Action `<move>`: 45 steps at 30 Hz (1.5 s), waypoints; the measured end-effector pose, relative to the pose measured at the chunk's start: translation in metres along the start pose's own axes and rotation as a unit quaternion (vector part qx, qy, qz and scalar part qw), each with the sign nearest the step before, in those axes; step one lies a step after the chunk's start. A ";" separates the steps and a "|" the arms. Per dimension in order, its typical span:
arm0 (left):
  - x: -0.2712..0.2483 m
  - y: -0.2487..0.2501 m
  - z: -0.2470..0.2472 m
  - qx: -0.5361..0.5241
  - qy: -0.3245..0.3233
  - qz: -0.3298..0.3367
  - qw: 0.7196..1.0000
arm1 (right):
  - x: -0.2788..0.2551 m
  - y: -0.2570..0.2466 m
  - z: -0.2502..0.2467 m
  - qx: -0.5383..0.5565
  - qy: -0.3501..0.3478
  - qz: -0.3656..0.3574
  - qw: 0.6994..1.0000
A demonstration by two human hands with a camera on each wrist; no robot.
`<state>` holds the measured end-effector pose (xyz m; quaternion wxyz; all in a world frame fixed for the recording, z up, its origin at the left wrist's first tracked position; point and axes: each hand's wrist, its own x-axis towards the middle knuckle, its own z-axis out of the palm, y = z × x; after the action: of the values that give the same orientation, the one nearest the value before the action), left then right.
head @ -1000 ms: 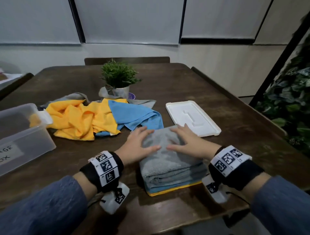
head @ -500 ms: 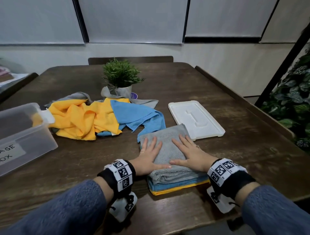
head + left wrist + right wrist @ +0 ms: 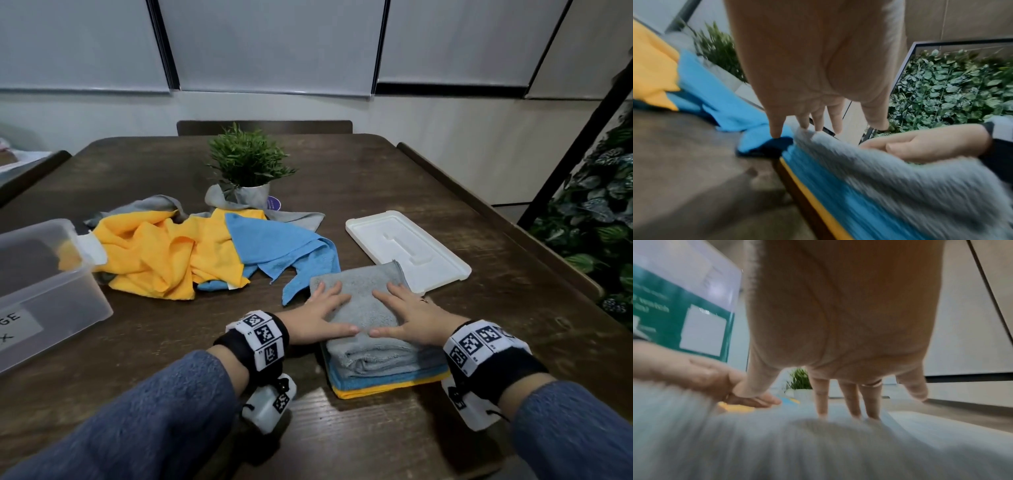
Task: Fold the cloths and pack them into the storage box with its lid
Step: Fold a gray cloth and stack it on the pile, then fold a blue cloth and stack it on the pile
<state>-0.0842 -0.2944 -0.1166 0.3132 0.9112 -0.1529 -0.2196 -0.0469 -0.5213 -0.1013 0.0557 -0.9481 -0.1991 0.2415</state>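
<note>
A folded grey cloth (image 3: pixel 363 308) tops a stack with a folded blue cloth (image 3: pixel 383 378) and a folded yellow cloth (image 3: pixel 390 389) under it, near the table's front edge. My left hand (image 3: pixel 322 318) lies flat on the grey cloth's left side, fingers straight. My right hand (image 3: pixel 407 317) lies flat on its right side, thumbs almost meeting. The wrist views show the left hand (image 3: pixel 818 125) and right hand (image 3: pixel 855 405) with spread fingers on grey cloth (image 3: pixel 818 443). Unfolded yellow cloths (image 3: pixel 157 257), a blue cloth (image 3: pixel 274 250) and a grey cloth (image 3: pixel 294 217) lie behind. The clear storage box (image 3: pixel 41 291) stands left; its white lid (image 3: pixel 407 251) lies right.
A small potted plant (image 3: pixel 248 171) stands behind the loose cloths, mid-table. A chair back (image 3: pixel 263 126) shows beyond the far edge. Leafy greenery (image 3: pixel 596 219) fills the right side past the table's raised rim.
Both hands have slid back toward me along the grey cloth's top, from its far half to its near half, staying flat. The camera has shifted slightly.
</note>
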 end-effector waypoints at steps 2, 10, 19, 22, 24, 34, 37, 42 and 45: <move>-0.012 -0.009 -0.021 -0.028 0.051 0.030 0.998 | 0.001 -0.017 -0.023 -0.012 -0.006 0.024 1.000; -0.036 -0.071 -0.118 -0.031 0.242 -0.039 0.969 | 0.053 -0.087 -0.094 0.147 0.095 -0.053 0.983; 0.002 -0.131 -0.138 -0.033 0.215 -0.144 0.965 | 0.151 -0.100 -0.099 0.156 0.020 0.002 0.987; 0.016 -0.139 -0.141 -0.046 0.203 -0.121 0.971 | 0.174 -0.095 -0.098 0.154 -0.021 -0.005 0.988; 0.022 -0.143 -0.143 -0.050 0.200 -0.112 0.972 | 0.186 -0.092 -0.097 0.157 -0.045 -0.013 0.986; 0.021 -0.148 -0.155 -0.076 0.302 -0.076 0.947 | 0.214 -0.091 -0.092 0.164 0.081 -0.005 0.983; 0.009 -0.140 -0.167 -0.074 0.344 -0.049 0.935 | 0.206 -0.091 -0.098 0.159 0.133 -0.016 0.978; -0.025 -0.116 -0.184 -0.074 0.426 0.012 0.902 | 0.176 -0.103 -0.106 0.179 0.198 -0.071 0.961; -0.053 -0.097 -0.194 -0.062 0.485 0.057 0.870 | 0.149 -0.119 -0.112 0.230 0.199 -0.130 0.944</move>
<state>-0.0200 -0.1014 -0.0253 0.4154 0.8717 -0.0193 0.2592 0.0846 -0.3532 -0.0435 0.3418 -0.9041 -0.2445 0.0776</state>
